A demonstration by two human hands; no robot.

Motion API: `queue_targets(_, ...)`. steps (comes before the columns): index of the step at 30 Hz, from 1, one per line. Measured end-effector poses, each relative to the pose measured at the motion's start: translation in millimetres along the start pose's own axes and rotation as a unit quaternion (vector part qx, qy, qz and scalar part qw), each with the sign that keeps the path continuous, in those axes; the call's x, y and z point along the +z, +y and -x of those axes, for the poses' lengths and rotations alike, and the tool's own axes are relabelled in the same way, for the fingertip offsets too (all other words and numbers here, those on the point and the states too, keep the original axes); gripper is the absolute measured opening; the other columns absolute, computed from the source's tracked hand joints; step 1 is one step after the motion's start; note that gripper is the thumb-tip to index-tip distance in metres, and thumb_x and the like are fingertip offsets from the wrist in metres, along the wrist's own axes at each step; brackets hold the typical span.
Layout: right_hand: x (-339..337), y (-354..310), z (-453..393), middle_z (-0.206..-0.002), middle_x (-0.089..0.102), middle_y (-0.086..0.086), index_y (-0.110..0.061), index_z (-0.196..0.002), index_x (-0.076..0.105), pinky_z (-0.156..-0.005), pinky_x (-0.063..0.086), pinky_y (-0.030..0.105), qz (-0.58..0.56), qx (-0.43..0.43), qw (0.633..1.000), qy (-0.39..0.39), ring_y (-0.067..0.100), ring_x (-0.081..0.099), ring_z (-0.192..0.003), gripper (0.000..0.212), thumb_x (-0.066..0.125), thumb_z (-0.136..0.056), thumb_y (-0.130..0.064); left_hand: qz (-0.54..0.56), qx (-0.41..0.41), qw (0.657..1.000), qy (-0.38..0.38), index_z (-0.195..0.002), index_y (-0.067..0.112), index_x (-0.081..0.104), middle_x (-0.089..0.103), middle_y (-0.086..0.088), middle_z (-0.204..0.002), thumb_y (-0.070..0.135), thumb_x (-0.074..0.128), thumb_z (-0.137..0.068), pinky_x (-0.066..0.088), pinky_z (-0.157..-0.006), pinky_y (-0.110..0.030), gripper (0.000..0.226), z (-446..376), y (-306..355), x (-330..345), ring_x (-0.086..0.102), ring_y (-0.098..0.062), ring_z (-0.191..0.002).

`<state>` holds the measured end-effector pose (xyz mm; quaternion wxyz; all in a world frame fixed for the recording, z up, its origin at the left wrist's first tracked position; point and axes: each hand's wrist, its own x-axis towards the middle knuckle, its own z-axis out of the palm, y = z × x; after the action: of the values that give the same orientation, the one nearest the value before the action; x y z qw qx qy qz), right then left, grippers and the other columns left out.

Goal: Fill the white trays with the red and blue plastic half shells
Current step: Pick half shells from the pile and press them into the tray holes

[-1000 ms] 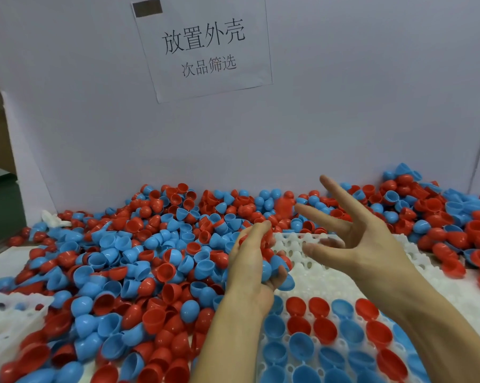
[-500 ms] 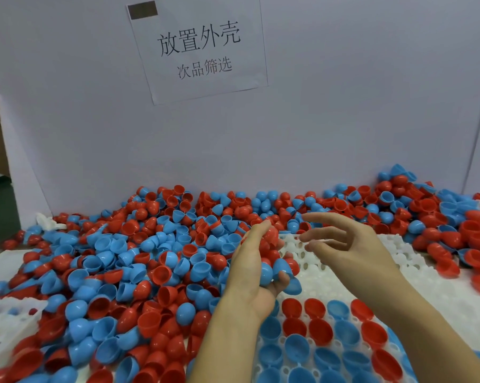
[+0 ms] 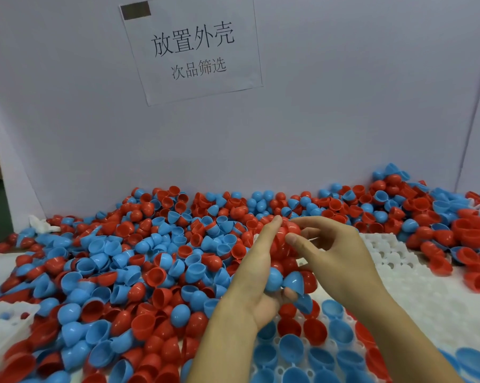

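A big loose pile of red and blue half shells (image 3: 128,261) covers the table. My left hand (image 3: 256,275) is cupped around a handful of red and blue shells (image 3: 284,275), held above the white tray (image 3: 415,288). My right hand (image 3: 335,252) has its thumb and forefinger pinching a red shell (image 3: 291,229) at the top of that handful. The tray's near rows hold red and blue shells (image 3: 302,344) set open side up; its far cells are bare.
A second white tray (image 3: 4,322) lies at the left edge, partly under shells. A grey partition wall with a paper sign (image 3: 191,48) closes off the back. More shells (image 3: 440,225) are heaped at the right.
My right hand came in from an open, spread pose to the handful and now pinches a red shell on top. The left hand keeps its handful, nearly still.
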<state>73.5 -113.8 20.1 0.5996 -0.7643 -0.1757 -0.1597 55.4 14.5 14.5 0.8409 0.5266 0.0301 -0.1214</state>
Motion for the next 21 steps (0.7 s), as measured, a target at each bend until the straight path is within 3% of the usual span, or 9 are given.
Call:
queue_targets(4,0.7,1.0,-0.3,-0.082,0.074,-0.010,-0.036,-0.098,0.071,-0.059,0.056,0.017,-0.035,0.017,0.999,0.033,0.002,0.071,-0.077,0.016,0.072,-0.089,-0.023,0.024,0.005,1.000,-0.003,-0.118,0.019,0.076,0.070,-0.012,-0.127,0.054,0.064,-0.089,0.037,-0.111,-0.051,0.047,-1.4,0.8,-0.1,0.066,-0.031,-0.120)
queue_targets(6,0.1,1.3,-0.9,-0.085,0.074,-0.010,-0.030,-0.104,0.072,-0.059,0.054,0.013,-0.039,0.029,0.998,0.044,-0.001,0.070,-0.078,0.016,0.073,-0.089,-0.025,0.047,0.009,0.999,0.000,-0.116,0.017,0.077,0.069,-0.014,-0.129,0.048,0.067,-0.088,0.031,-0.109,-0.048,0.043,-1.7,0.6,-1.8,0.061,-0.035,-0.126)
queue_targets(9,0.9,2.4,-1.4,-0.088,0.075,-0.010,-0.032,-0.103,0.071,-0.067,0.057,0.018,-0.044,0.043,0.997,0.046,0.000,0.070,-0.083,0.015,0.072,-0.089,-0.031,0.063,0.013,0.998,0.003,-0.116,0.016,0.077,0.070,-0.016,-0.127,0.045,0.067,-0.088,0.032,-0.105,-0.045,0.041,-1.2,2.0,-1.9,0.055,-0.036,-0.131)
queue_targets(12,2.6,3.3,-2.0,-0.087,0.075,-0.010,-0.033,-0.098,0.072,-0.073,0.058,0.024,-0.070,0.053,0.994,0.060,0.004,0.071,-0.086,0.009,0.070,-0.090,-0.033,0.074,0.029,0.997,0.008,-0.115,0.019,0.077,0.073,-0.014,-0.120,0.043,0.069,-0.084,0.034,-0.108,-0.047,0.040,-0.4,2.7,-0.8,0.066,-0.031,-0.119)
queue_targets(14,3.2,3.7,-2.4,-0.085,0.075,-0.012,-0.033,-0.093,0.072,-0.070,0.057,0.024,-0.087,0.058,0.992,0.077,0.006,0.072,-0.084,0.006,0.069,-0.091,-0.029,0.080,0.041,0.996,0.016,-0.111,0.022,0.078,0.075,-0.012,-0.116,0.042,0.069,-0.083,0.039,-0.098,-0.042,0.036,-0.7,2.6,-1.0,0.070,-0.026,-0.103)
queue_targets(18,2.6,4.8,-2.5,-0.077,0.074,-0.012,-0.034,-0.093,0.067,-0.062,0.055,0.023,-0.091,0.052,0.987,0.124,0.006,0.072,-0.074,0.021,0.059,-0.095,-0.015,0.101,0.039,0.993,0.050,-0.116,0.023,0.075,0.076,-0.011,-0.110,0.037,0.068,-0.084,0.041,-0.083,-0.036,0.036,-0.7,2.3,-3.5,0.072,-0.025,-0.086)
queue_targets(21,-2.4,7.0,-2.3,-0.073,0.074,0.003,-0.032,-0.096,0.056,-0.062,0.061,0.031,-0.103,0.071,0.982,0.140,0.017,0.073,-0.069,0.022,0.057,-0.095,-0.010,0.115,0.021,0.991,0.069,-0.111,0.022,0.076,0.076,-0.010,-0.105,0.037,0.071,-0.079,0.044,-0.051,-0.022,0.036,0.3,3.8,-3.7,0.070,-0.021,-0.075)
